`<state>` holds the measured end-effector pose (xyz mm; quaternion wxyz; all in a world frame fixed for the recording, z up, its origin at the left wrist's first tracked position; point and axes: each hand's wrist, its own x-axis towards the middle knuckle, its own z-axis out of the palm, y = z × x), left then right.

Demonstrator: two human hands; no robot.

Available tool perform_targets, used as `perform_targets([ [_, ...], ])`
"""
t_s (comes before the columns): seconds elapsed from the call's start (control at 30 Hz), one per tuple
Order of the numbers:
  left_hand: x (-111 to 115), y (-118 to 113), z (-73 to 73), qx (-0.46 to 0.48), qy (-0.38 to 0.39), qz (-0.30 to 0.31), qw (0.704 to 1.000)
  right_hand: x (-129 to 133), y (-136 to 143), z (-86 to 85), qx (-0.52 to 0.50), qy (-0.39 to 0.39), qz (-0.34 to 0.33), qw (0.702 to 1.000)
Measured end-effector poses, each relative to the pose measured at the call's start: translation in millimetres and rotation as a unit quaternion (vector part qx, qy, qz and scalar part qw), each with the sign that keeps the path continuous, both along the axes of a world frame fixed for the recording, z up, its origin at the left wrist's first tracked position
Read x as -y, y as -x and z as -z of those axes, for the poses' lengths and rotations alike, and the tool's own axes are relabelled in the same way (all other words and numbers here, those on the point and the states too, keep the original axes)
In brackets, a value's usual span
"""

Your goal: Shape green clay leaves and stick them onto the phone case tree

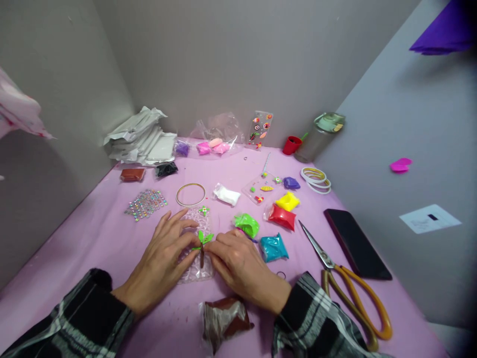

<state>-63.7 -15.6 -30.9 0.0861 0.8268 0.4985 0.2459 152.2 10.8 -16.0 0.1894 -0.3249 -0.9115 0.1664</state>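
Observation:
A small clay tree (pixel 201 256) with a brown trunk and green leaves lies on a clear, textured plastic sheet (pixel 196 273) in front of me. My left hand (pixel 164 248) comes in from the left, its thumb and index finger closed at the leaves and top of the trunk, the other fingers stretched over the sheet. From the right, my right hand (pixel 240 261) pinches at the same tree, its fingertips partly hidden. A tiny green clay flower (pixel 203 211) sits at the sheet's far end. An opened bag of brown clay (pixel 227 323) lies close to me.
Packets of green (pixel 247 225), teal (pixel 274 247), red (pixel 282 217) and white clay (pixel 226 195) lie around the hands. Large scissors (pixel 331 268) and a phone (pixel 356 243) are at right. Behind stand a glass jar (pixel 320 136) and stacked white packets (pixel 139 139). A bangle (pixel 191 194) lies mid-table.

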Motion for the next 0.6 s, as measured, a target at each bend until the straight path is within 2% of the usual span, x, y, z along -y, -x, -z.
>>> perform_targets([
  [0.6, 0.2, -2.1, -4.4, -0.021, 0.001, -0.014, 1.000, 1.0, -0.3, 3.2, 0.028, -0.011, -0.014, 0.999],
])
